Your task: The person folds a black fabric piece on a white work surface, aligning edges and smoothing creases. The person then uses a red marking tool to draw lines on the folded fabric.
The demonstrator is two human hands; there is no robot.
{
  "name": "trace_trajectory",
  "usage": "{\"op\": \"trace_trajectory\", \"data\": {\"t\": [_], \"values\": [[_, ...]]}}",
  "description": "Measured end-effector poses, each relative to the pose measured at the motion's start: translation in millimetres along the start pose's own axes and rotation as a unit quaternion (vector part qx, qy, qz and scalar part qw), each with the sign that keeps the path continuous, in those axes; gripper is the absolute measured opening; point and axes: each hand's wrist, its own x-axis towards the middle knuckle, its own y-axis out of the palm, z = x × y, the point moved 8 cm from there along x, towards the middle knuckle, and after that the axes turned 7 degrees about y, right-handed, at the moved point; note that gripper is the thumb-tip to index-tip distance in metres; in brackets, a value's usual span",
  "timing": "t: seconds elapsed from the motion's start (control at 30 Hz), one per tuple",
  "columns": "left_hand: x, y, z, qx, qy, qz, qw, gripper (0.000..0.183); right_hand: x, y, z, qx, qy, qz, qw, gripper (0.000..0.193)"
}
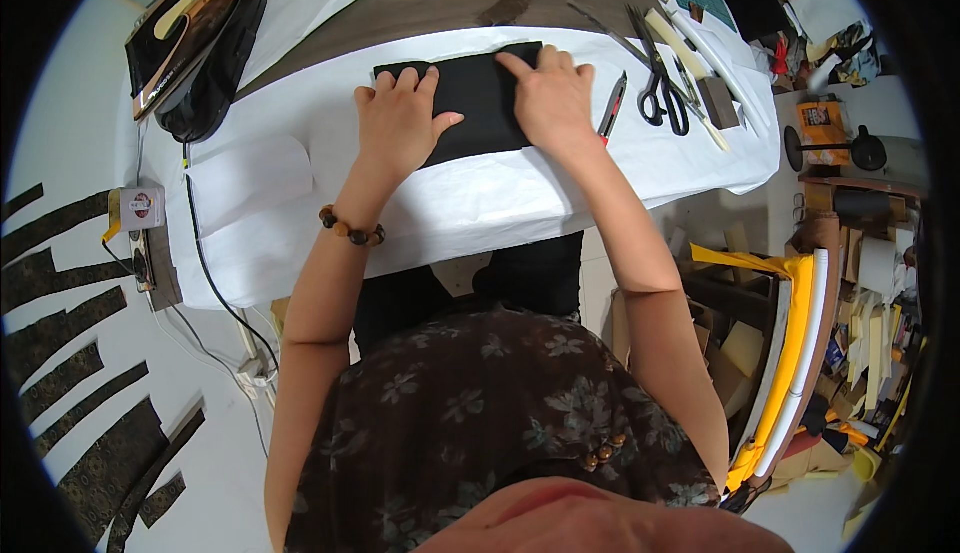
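A flat black rectangular piece (475, 103), like cloth or covered board, lies on the white sheet in front of me. My left hand (400, 118) rests on its left part. The fingers lie apart near the far edge, and the thumb stretches right over the black surface. At the right end my right hand (555, 98) presses down, index finger reaching left along the far edge and the other fingers by the corner. A red and black craft knife (613, 108) lies just right of that hand. Black scissors (660, 83) are farther right.
An iron (190, 48) sits on its black stand at the far left, its cord (200, 243) hanging over the table edge. A grey block (717, 102) and several slim tools lie at the right. Dark patterned strips (110, 463) are on the left; a cluttered shelf (870, 333) stands right.
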Motion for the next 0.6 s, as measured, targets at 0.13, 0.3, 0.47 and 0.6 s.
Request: {"op": "trace_trajectory", "data": {"t": [0.13,0.3,0.47,0.6], "values": [[2.1,-9.7,-6.7,-0.002,0.024,-0.047,0.999,0.056,-2.5,4.6,-19.4,0.081,0.007,0.027,0.996,0.040],[-12.0,-34.6,-34.3,-0.257,0.131,-0.099,0.953,0.033,-33.0,-33.8,-20.8,0.315,-0.066,0.002,0.947,0.036],[-39.6,-31.1,-53.1,-0.253,0.165,-0.037,0.952,0.037,-65.3,-22.0,3.4,0.258,-0.164,0.048,0.951,0.048],[-36.4,-36.4,-45.0,-0.289,0.146,-0.083,0.943,0.037,-64.5,-25.4,-1.9,0.241,-0.145,0.015,0.960,0.058]]}}
